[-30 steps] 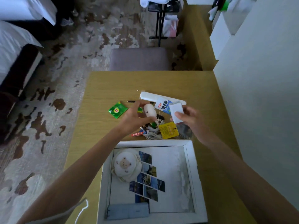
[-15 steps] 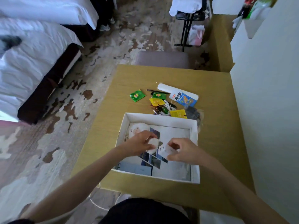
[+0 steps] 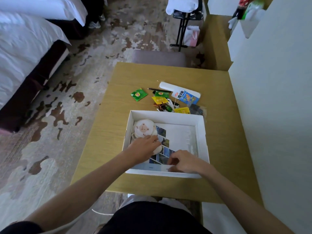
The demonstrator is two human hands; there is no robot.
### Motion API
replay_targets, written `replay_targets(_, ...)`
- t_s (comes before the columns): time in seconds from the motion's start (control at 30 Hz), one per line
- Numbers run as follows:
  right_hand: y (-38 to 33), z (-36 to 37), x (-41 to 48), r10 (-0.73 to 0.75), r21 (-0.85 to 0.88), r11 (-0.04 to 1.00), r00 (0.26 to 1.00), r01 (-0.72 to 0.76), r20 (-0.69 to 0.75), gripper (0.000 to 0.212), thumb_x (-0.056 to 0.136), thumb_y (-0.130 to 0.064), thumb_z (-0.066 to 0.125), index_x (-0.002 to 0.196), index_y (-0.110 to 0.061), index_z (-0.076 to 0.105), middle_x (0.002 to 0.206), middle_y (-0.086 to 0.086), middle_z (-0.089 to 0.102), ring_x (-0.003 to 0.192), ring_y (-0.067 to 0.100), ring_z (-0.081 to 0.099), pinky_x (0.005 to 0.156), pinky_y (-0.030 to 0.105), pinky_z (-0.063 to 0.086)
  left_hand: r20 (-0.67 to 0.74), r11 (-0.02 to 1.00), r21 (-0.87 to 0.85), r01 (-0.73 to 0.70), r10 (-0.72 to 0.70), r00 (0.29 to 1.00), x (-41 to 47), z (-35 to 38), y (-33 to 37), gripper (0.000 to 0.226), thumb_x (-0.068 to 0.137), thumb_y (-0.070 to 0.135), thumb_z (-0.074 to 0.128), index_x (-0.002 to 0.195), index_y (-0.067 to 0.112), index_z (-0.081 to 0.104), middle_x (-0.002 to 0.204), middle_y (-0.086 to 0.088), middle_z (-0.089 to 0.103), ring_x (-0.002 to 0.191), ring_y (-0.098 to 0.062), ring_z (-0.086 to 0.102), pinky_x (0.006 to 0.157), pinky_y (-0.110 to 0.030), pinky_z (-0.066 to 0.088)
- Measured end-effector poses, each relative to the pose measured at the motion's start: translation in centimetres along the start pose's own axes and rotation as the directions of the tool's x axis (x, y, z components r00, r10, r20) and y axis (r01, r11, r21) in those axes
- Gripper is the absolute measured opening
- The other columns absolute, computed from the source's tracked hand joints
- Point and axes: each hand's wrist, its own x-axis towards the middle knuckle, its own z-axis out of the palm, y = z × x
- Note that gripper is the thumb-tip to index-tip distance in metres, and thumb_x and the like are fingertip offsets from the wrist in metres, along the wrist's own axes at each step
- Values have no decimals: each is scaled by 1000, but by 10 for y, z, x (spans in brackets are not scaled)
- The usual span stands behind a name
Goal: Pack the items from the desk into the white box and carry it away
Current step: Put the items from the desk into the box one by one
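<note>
The white box (image 3: 201,132) lies open on the wooden desk (image 3: 219,119) and both my hands are inside it. My left hand (image 3: 143,147) is closed over a pale oval object (image 3: 158,149) beside a round sheep plush (image 3: 143,130). At the box's near wall, my right hand (image 3: 184,161) pinches a small white block (image 3: 167,168), mostly hidden by my fingers. A white photo booklet (image 3: 179,137) covers the box floor. Beyond the box lie a green tea sachet (image 3: 139,94), a long white case (image 3: 166,86), a blue-white packet (image 3: 185,97), yellow sachets (image 3: 158,99), a dark pouch (image 3: 196,109) and a tangled white cable (image 3: 169,104).
A padded stool (image 3: 158,56) stands at the desk's far edge. The white wall (image 3: 278,98) runs along the right side. A bed (image 3: 25,48) lies at the left across patterned carpet. A black folding rack (image 3: 184,22) stands at the back.
Both hands came back from the pile with the oval object and the white block and lowered them into the box. My head pulled back, so the box appears farther away.
</note>
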Motion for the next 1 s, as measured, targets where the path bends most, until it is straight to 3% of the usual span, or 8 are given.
replay_targets(0.3,-14,-1,2,71,62,996,997,-70,-18,19,84,-22,72,102,-19,69,98,-6,65,88,7,62,75,17,47,6,985,-133,-109,110,994,-5,-11,-21,30,92,24,51,121,18,55,127,-3,55,109,-21,55,82,-38,53)
replay_targets(0.37,-19,-6,4,52,36,998,993,-49,-106,18,84,-22,71,101,-16,71,97,-5,67,86,9,62,76,19,49,-49,978,-166,-129,122,991,-2,-20,-30,29,93,25,47,120,20,56,126,-1,56,112,-20,53,83,-39,51)
replay_targets(0.47,-27,-24,8,16,135,990,944,30,-329,12,86,-20,69,96,-14,72,94,-2,71,86,10,64,81,25,52,-196,963,-239,-125,79,977,6,-39,-49,27,94,24,47,116,17,60,121,-2,60,111,-21,54,84,-38,49)
replay_targets(0.57,-35,-49,17,18,182,979,852,91,-524,11,90,-18,65,96,-12,71,94,-5,70,86,6,63,79,18,49,-323,915,-398,-71,-67,944,20,-55,-72,23,92,16,50,111,14,63,114,-5,63,106,-23,56,81,-41,51)
replay_targets(0.63,-38,-65,26,24,188,976,798,113,-602,11,91,-14,62,97,-10,70,96,-3,70,88,10,63,81,22,50,-346,874,-486,1,-194,918,35,-62,-88,21,92,17,51,107,17,64,112,0,64,103,-18,57,76,-38,53)
replay_targets(0.83,-40,-109,68,15,146,981,705,126,-709,9,91,-14,60,93,-18,67,96,-3,69,87,12,61,73,23,48,-127,615,-761,208,-454,882,91,-55,-143,19,89,19,51,96,29,65,98,13,67,84,-8,60,72,-23,45)
replay_targets(0.93,-39,-131,106,-27,67,993,718,102,-695,7,91,-17,60,92,-17,67,93,-3,69,85,11,62,69,26,50,16,585,-733,347,-496,868,118,-35,-169,20,90,22,49,100,29,65,100,10,65,82,-9,57,71,-23,42)
replay_targets(1.0,-37,-141,137,-43,5,998,756,60,-653,10,90,-17,60,94,-13,68,94,0,70,88,16,64,71,31,51,84,545,-716,436,-553,829,132,-19,-187,20,89,19,51,104,22,65,107,0,66,88,-19,60,76,-29,48)
